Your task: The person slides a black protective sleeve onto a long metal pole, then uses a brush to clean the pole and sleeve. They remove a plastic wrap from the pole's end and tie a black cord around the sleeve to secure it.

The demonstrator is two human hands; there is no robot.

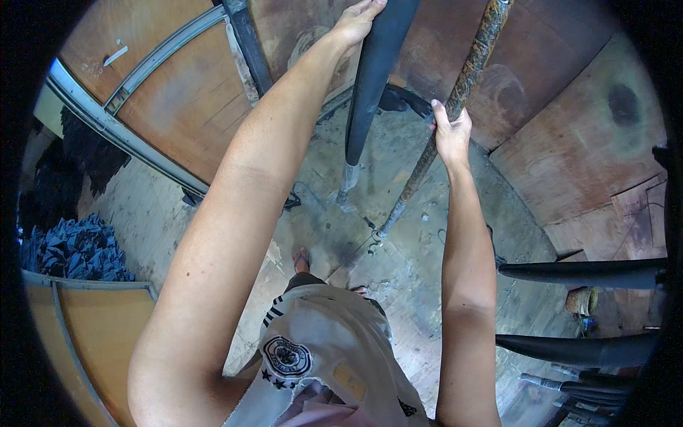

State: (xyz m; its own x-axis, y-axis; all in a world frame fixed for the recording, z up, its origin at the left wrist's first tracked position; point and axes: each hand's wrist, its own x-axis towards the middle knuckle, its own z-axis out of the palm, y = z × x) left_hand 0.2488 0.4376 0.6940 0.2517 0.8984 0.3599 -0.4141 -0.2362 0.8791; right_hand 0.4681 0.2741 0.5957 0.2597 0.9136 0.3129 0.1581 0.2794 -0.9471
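Closest thing to the camera is the grey shirt (334, 306) with a round crest on it, with both bare arms stretched out past it. Right hand (452, 132) is wrapped around a rusty-looking mottled pole (469, 75), thumb up along it, so yeah, that one's a proper grip. The pole slants down to the left and its low end is near the floor (405, 270). Left hand (356, 27) is up at the top edge, against the left side of a fat black tube (380, 78); fingers run behind or out of view, so can't tell how tightly it's closed. That tube leans just left of the pole, not touching it, and a greyish end pokes out the bottom. Further down there's a sandalled foot (302, 260) on the grimy floor. Off right, more black tubes (580, 349) stick in sideways, with a small bucket (582, 302) between two of them. Over left sits a blue-grey heap of scraps (82, 249), and brown wall panels (569, 135) curve round the back.
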